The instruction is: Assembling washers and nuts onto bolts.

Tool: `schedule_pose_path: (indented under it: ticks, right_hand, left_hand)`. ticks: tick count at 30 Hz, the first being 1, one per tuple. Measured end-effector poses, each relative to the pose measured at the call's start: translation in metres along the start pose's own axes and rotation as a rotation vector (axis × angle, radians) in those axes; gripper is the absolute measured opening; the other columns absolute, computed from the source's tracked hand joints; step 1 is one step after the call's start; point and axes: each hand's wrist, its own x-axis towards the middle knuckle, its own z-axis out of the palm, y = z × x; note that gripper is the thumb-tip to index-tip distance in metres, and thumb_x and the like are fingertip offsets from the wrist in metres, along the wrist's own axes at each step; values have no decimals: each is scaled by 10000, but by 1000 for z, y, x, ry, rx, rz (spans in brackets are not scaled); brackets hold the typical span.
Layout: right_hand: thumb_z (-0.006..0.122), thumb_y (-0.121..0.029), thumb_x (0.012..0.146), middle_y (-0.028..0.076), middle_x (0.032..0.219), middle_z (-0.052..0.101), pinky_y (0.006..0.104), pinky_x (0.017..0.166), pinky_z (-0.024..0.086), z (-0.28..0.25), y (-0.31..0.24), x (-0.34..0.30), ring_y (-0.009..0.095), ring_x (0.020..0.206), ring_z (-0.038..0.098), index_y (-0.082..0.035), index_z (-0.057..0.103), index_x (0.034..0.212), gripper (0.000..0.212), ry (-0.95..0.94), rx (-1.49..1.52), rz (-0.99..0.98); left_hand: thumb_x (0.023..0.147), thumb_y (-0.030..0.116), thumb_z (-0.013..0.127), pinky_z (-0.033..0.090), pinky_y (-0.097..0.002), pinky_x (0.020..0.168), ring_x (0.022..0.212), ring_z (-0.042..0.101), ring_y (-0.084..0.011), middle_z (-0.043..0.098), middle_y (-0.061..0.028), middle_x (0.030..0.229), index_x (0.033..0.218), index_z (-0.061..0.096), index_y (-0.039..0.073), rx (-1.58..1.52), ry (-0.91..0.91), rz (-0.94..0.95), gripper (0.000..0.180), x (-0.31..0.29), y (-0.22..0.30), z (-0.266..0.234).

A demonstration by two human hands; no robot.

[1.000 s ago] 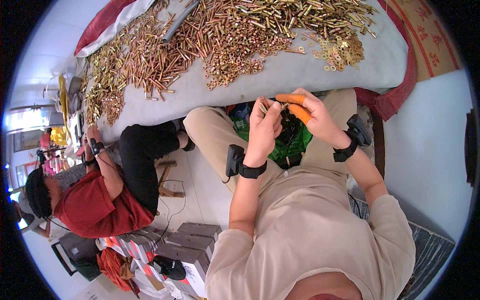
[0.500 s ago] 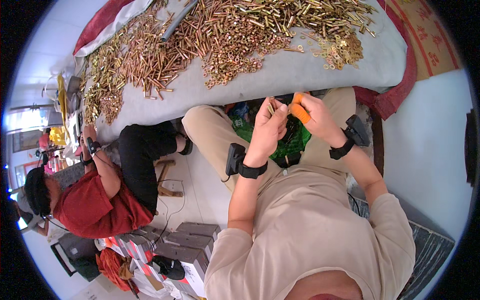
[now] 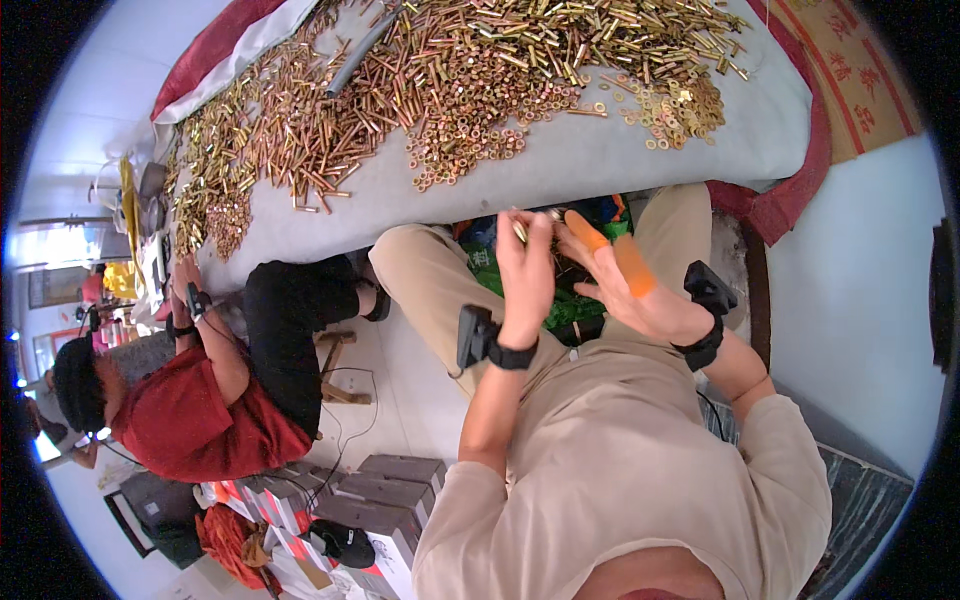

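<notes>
My left hand (image 3: 528, 268) is closed around a small brass-coloured metal tube (image 3: 520, 231), which shows between its thumb and fingers over my lap. Close beside it, my right hand (image 3: 632, 280) has its fingers stretched out, with orange finger covers (image 3: 629, 265) on it. A small blurred metal piece (image 3: 557, 214) shows where the fingertips of both hands come near each other; which hand touches it I cannot make out. Below the hands, between my knees, lies a green plastic bag (image 3: 572, 312) with printing on it.
A grey-covered table (image 3: 590, 160) bears heaps of brass-coloured metal tubes (image 3: 325, 140), hex nuts (image 3: 465, 150) and flat washers (image 3: 685, 112). A grey rod (image 3: 362, 55) lies among the tubes. At left a person in a red shirt (image 3: 215, 425) sits at the table. Boxes (image 3: 375, 505) stand behind.
My right hand has gone from a pinch to stretched fingers and turned beside the left. The left hand has shifted slightly down and left, still gripping a metal tube.
</notes>
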Motion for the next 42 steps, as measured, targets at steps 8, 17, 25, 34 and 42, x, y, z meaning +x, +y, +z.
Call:
schedule_pose_path:
  ticks: [8,17,25,34,42]
  right_hand:
    - [525,-103,857,132,1260,417,369,1020,223,-21,-12,8,273,1203,354,-36,422,1253,414,327,-890,-429]
    - [509,-163,845,122,729,497,354,600,383,-44,1,30,269,665,492,8,476,810,177,160,-792,-435]
    - [458,-200,905,20,620,524,248,535,403,-109,-8,74,102,573,502,-39,578,872,203,518,-659,-245]
    - [539,-163,819,143,874,540,420,607,463,-166,-23,148,321,723,585,-31,579,885,153,1012,-1362,-472]
    - [621,-236,765,147,869,566,416,625,478,-167,-28,184,321,736,592,-16,553,857,248,1069,-1470,-114]
  left_hand:
    - [912,172,487,208,-167,394,446,230,-14,296,70,583,810,383,122,-325,-186,-220,154,3,14,-11]
    - [918,174,470,245,-165,408,477,296,-4,357,56,619,833,420,83,-212,-447,-220,135,-4,11,-8]
    - [920,162,455,429,-255,643,671,539,-150,562,-69,715,905,547,-5,343,-226,260,192,13,1,-11]
    - [933,262,445,242,-188,404,475,312,-27,376,33,584,946,469,45,62,-173,-30,219,9,-3,-16]
    - [927,261,448,370,-196,433,510,483,-70,551,-47,653,887,431,76,-95,-211,-243,190,3,18,-12]
